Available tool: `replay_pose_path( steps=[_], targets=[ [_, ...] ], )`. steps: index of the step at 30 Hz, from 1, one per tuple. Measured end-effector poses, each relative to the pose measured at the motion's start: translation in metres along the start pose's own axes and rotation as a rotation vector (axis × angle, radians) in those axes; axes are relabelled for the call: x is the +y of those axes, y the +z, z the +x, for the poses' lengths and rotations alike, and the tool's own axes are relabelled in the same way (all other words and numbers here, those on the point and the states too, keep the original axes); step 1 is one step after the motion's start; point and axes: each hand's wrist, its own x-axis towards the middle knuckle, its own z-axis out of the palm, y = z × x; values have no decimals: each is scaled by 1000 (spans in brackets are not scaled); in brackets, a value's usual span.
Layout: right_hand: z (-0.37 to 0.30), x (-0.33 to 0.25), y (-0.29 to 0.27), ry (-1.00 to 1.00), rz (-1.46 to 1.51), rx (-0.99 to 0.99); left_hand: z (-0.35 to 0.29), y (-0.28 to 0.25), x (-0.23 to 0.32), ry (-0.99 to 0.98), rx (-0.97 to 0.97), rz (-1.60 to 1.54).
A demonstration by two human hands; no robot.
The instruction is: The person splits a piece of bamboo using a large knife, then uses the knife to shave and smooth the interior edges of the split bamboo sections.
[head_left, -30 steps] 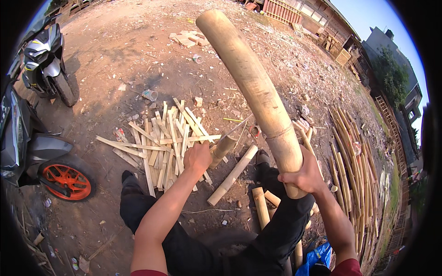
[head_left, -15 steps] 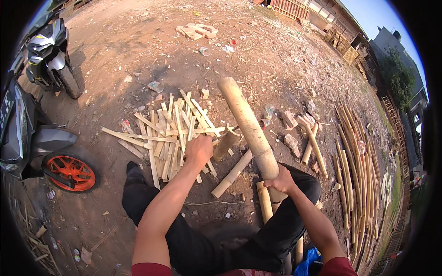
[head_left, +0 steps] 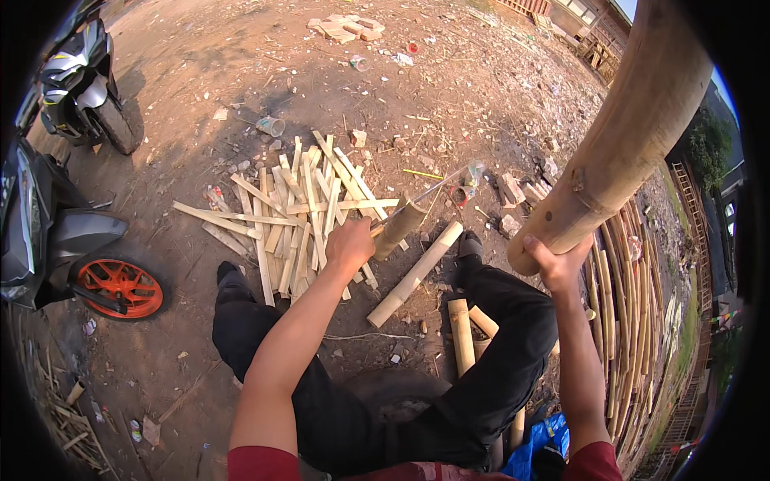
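Observation:
My left hand [head_left: 353,243] is closed round the handle of a long thin-bladed knife [head_left: 440,185], whose blade lies across the top of a short upright bamboo piece [head_left: 399,229]. The blade's contact with the rim is too small to make out. My right hand [head_left: 559,260] grips the lower end of a thick bamboo pole [head_left: 618,136], raised and tilted up to the right, its far end out of view. Left of the upright piece lies a pile of split bamboo strips [head_left: 297,228]. A bamboo length [head_left: 415,275] rests on the dirt between my feet.
Short bamboo pieces [head_left: 461,337] lie beside my right leg, with a blue plastic bag [head_left: 539,449] lower down. Long bamboo poles [head_left: 622,321] are stacked at right. Two motorbikes stand left, one with an orange wheel [head_left: 122,287]. Broken bricks [head_left: 511,192] and litter dot the ground.
My right hand has lifted the thick bamboo pole up and to the right, away from the upright piece. My left hand has barely moved. The knife blade now shows.

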Motion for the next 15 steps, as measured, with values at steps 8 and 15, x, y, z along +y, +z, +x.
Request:
replay_pose_path(
  steps=[8, 15],
  targets=[
    [-81, 68, 28, 649, -335, -531, 28, 27, -15, -22, -6, 16],
    [90, -77, -38, -20, -13, 22, 18, 42, -40, -113, -3, -17]
  ],
)
